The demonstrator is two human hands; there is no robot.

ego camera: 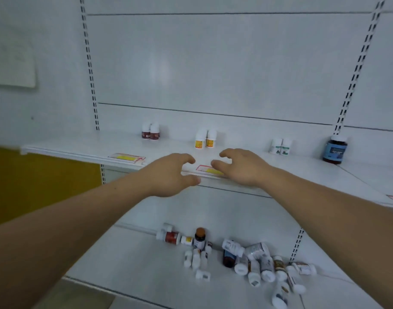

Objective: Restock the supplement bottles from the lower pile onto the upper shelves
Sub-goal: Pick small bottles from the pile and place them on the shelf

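1. Below, the pile point(242, 257) of bottles is seen on the lower shelf point(128, 262), most lying on their sides against the back panel; bare shelf is left in front and to the left of it.
2. On the upper shelf point(79, 143), four groups are stood well apart near the back: a red pair point(151, 131), a yellow pair point(205, 139), a green pair point(281, 147) and one blue bottle point(335, 149).
3. Wide gaps are left between the groups, and the front strip is free.
4. Both hands are held over the front edge, before the yellow pair; nothing is grasped.
5. The left hand point(168, 175) and right hand point(242, 167) are loosely curled, with a gap between them.
6. Two price tags point(126, 157) are fixed on the edge rail; no writing can be read on tags or labels.
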